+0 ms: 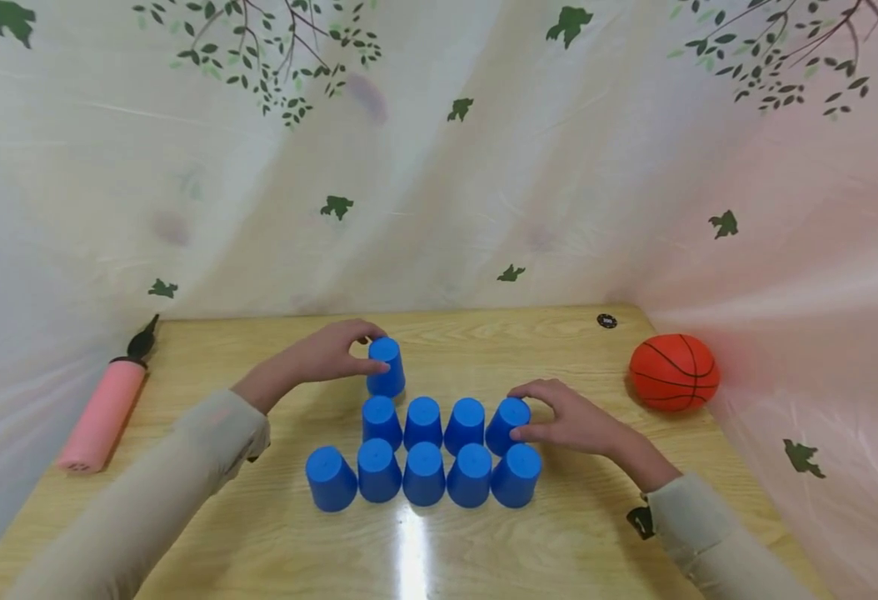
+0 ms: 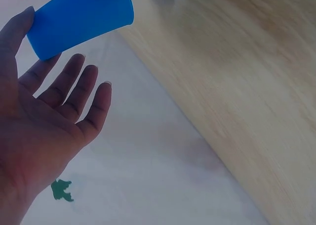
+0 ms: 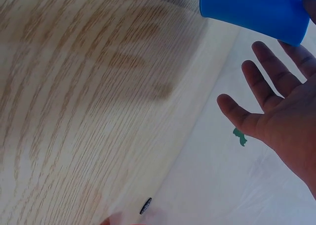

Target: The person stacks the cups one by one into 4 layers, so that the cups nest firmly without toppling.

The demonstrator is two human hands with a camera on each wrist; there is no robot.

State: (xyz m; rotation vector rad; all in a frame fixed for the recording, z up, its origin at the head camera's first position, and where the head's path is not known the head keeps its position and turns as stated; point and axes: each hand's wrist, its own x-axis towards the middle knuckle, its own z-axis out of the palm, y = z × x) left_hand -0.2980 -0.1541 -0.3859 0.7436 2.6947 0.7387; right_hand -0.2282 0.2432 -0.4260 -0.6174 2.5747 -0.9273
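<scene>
Upside-down blue plastic cups stand in two rows on the wooden table, several in the front row (image 1: 424,475) and several in the back row (image 1: 424,423). Behind the back row's left end, my left hand (image 1: 330,354) pinches one blue cup (image 2: 84,20) near its closed end, between thumb and index finger; whether its rim touches the table I cannot tell. My right hand (image 1: 574,419) pinches the rightmost back-row cup (image 3: 256,10), which leans slightly in the head view. In both wrist views the other fingers stay extended, off the cups.
A small red toy basketball (image 1: 674,372) sits at the table's right side, with a round black chip (image 1: 607,321) near the back edge. On the left lies a pink hand pump (image 1: 103,414) with a black nozzle. A pale leaf-patterned curtain (image 1: 424,167) hangs behind the table (image 1: 259,533).
</scene>
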